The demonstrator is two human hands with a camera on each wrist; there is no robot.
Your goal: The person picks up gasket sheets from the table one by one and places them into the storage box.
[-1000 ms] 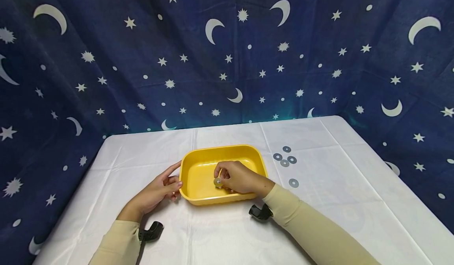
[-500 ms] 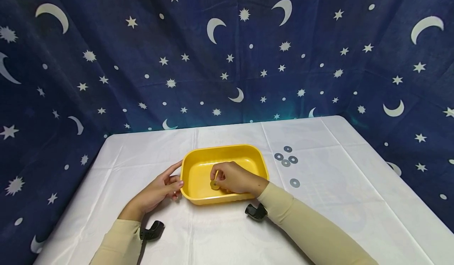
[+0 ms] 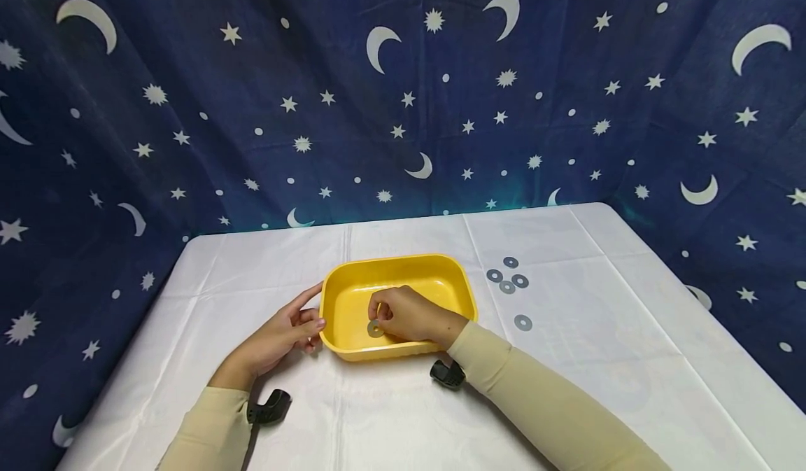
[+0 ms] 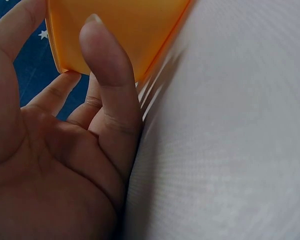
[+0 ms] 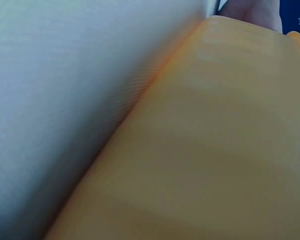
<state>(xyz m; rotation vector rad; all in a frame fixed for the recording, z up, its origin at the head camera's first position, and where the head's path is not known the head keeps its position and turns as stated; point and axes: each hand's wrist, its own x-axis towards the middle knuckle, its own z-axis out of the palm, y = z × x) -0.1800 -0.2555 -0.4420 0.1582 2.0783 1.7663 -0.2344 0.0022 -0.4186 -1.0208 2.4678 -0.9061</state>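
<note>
In the head view a yellow plastic tray (image 3: 378,353) stands on the white-covered table. My right hand (image 3: 409,313) is down inside it, pinching a flat metal washer (image 3: 373,330) between thumb and fingertips, low over the tray's floor. What lies under the palm is hidden. My left hand (image 3: 277,341) rests against the tray's left end with its fingers spread. In the left wrist view, the thumb (image 4: 107,60) and fingertips reach the tray's wall (image 4: 135,30). The right wrist view is filled by the tray's outer side (image 5: 205,140); the washer does not show there.
Several grey washers lie right of the tray: a loose cluster, including one washer (image 3: 520,281), and a single washer (image 3: 522,322) nearer to me. Black wrist mounts (image 3: 269,408) sit on both forearms. A dark blue curtain (image 3: 352,107) with moons and stars hangs behind the table.
My right hand has moved a little to the left inside the tray and lower, with the washer still pinched. The left hand stays at the tray's left end.
</note>
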